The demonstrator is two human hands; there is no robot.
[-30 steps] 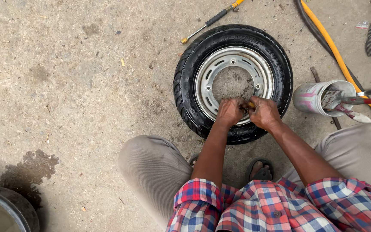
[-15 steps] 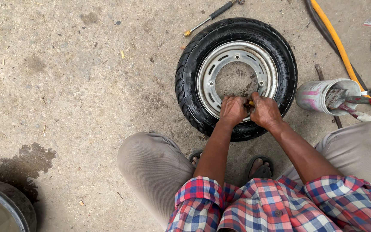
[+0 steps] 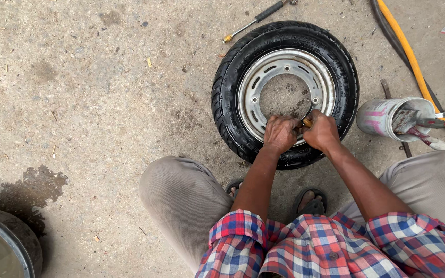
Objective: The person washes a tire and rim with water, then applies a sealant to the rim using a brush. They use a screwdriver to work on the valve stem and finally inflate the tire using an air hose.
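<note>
A small black tyre (image 3: 230, 103) on a grey metal rim (image 3: 253, 92) lies flat on the concrete in front of me. Both my hands rest on the rim's near edge. My left hand (image 3: 279, 135) is closed there, pressing by the rim. My right hand (image 3: 321, 132) is closed on a small tool with a yellow-brown handle (image 3: 306, 122), whose dark metal tip reaches the rim. My knees and sandalled feet are just below the tyre.
A screwdriver-like tool (image 3: 256, 19) lies beyond the tyre. A tin can (image 3: 382, 117) holding several tools sits at the right, beside a yellow hose (image 3: 413, 62). A round water basin (image 3: 1, 252) and a wet patch (image 3: 29, 190) are at the lower left.
My hands stay on the rim's near edge with only small shifts. The view has drifted slightly, moving the tyre a little in the frame.
</note>
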